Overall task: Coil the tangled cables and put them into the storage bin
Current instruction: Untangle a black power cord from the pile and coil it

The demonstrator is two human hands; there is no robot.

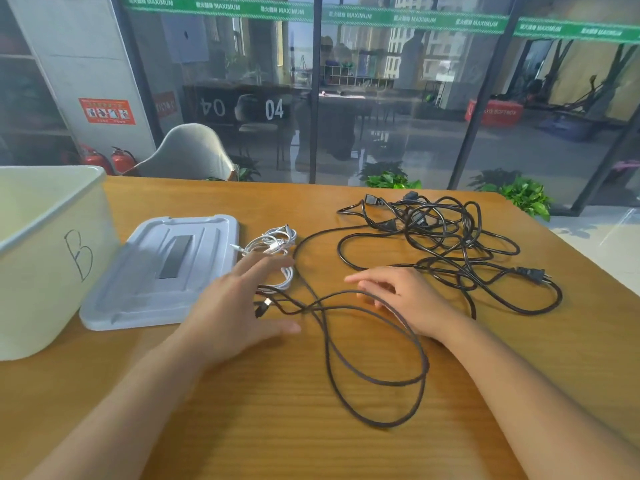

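A tangle of black power cables (446,237) lies at the right of the wooden table (277,427). A thinner dark cable (377,379) loops across the middle towards me, its plug end near my left hand. A bundle of white cables (277,244) lies beside the lid. The cream storage bin (45,258), marked "B", stands open at the left. My left hand (239,306) hovers flat with fingers spread over the white bundle and the dark cable's end, holding nothing. My right hand (401,296) rests fingers apart on the dark cable's loop, not gripping it.
The bin's grey lid (162,271) lies flat between the bin and the cables. A grey chair (190,154) stands behind the table's far edge. Potted plants sit past the table's far right corner, in front of a glass wall.
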